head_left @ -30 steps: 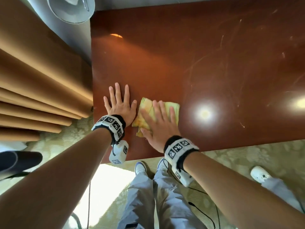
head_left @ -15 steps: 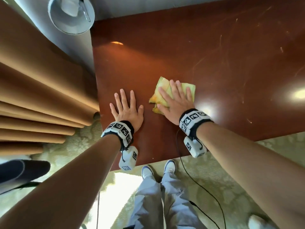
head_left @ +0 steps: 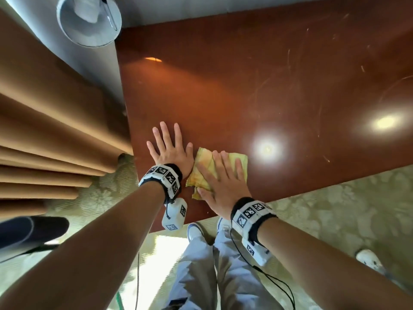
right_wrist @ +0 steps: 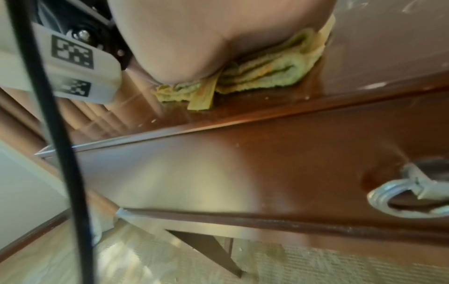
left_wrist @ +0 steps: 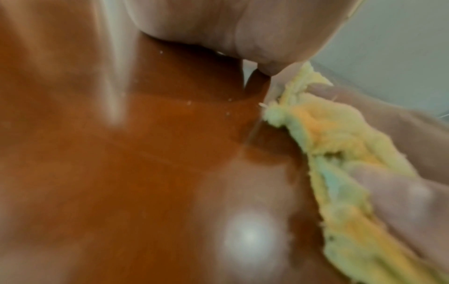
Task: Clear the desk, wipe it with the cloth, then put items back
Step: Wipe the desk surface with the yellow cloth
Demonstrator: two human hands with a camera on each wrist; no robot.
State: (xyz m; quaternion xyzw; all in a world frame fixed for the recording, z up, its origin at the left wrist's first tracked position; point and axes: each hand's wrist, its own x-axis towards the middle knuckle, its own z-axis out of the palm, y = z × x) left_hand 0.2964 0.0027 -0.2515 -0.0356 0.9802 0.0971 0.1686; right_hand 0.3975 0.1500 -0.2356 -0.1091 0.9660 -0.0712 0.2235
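Head view: right hand (head_left: 220, 186), fingers straight, presses the yellow cloth (head_left: 240, 163) on the worktop (head_left: 245, 86); left hand (head_left: 171, 151) lies flat, fingers spread, just beside the cloth.

no readable text, brands or numbers anywhere. only black-and-white square code markers: on the left wristband (head_left: 164, 174), on the white camera block (head_left: 174, 214) hanging under it, and on the right wristband (head_left: 250, 212); they carry no letters.
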